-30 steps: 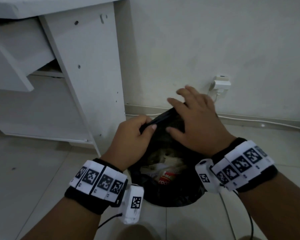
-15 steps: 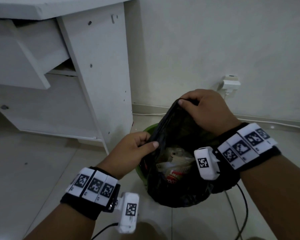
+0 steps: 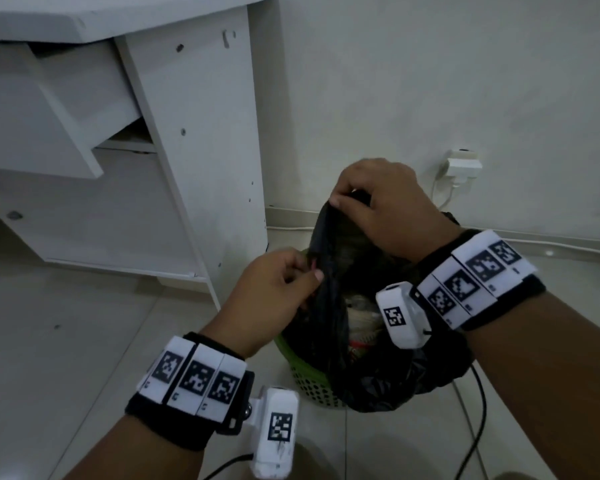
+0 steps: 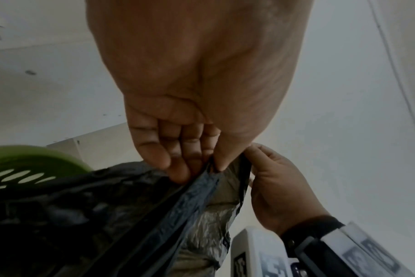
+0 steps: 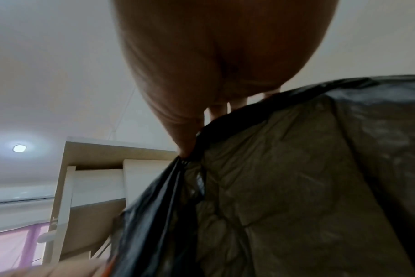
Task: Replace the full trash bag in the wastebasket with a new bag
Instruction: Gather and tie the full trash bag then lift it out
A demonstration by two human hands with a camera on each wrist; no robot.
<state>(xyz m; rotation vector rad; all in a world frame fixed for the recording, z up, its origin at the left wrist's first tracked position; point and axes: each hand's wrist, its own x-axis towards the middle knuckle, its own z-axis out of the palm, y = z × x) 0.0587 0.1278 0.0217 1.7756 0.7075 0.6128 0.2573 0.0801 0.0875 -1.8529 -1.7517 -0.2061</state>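
A full black trash bag (image 3: pixel 371 379) sits in a green perforated wastebasket (image 3: pixel 307 375) on the floor beside the wall. Paper and wrappers show in its open mouth. My left hand (image 3: pixel 278 292) pinches the bag's near-left rim between thumb and fingers. My right hand (image 3: pixel 385 206) pinches the far rim and holds it higher. In the left wrist view the left hand (image 4: pixel 201 165) grips a folded edge of the bag (image 4: pixel 121 215), with the wastebasket (image 4: pixel 33 163) at left. The right wrist view shows the right hand (image 5: pixel 201 135) holding the stretched bag (image 5: pixel 296 187).
A white desk side panel (image 3: pixel 194 150) stands just left of the wastebasket. A white plug (image 3: pixel 463 166) with its cable sits on the wall behind. Dark cables (image 3: pixel 478 410) trail over the floor tiles at right.
Both hands have lifted the bag's rim off the wastebasket. The right hand went from lying flat on the bag to pinching the far rim and raising it; the green basket now shows.
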